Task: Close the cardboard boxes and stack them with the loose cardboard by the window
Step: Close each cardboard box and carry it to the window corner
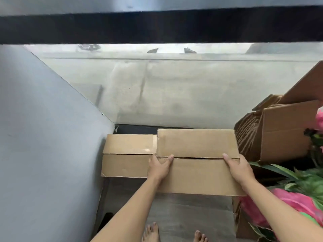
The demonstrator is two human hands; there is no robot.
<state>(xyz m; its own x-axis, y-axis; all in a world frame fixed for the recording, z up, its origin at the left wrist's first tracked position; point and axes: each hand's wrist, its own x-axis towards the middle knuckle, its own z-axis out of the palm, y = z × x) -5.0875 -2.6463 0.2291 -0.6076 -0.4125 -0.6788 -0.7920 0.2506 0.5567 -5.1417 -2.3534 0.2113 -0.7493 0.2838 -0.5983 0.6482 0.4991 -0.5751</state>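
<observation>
While both hands grip it, closed cardboard box (197, 161) between them, left hand (160, 167) at its left edge, right hand (238, 169) at right, second box (127, 155) just left.

A wide window (174, 88) under a dark frame (157, 28) — grey wall (43, 128) left, grey wood-look floor (183, 215) below.

The bare floor (176, 212) near the feet is open, but a grey wall (43, 137) blocks the left, the window (174, 95) blocks the far side, and piled cardboard (279, 130) and pink flowers (288, 203) crowd the right.
</observation>
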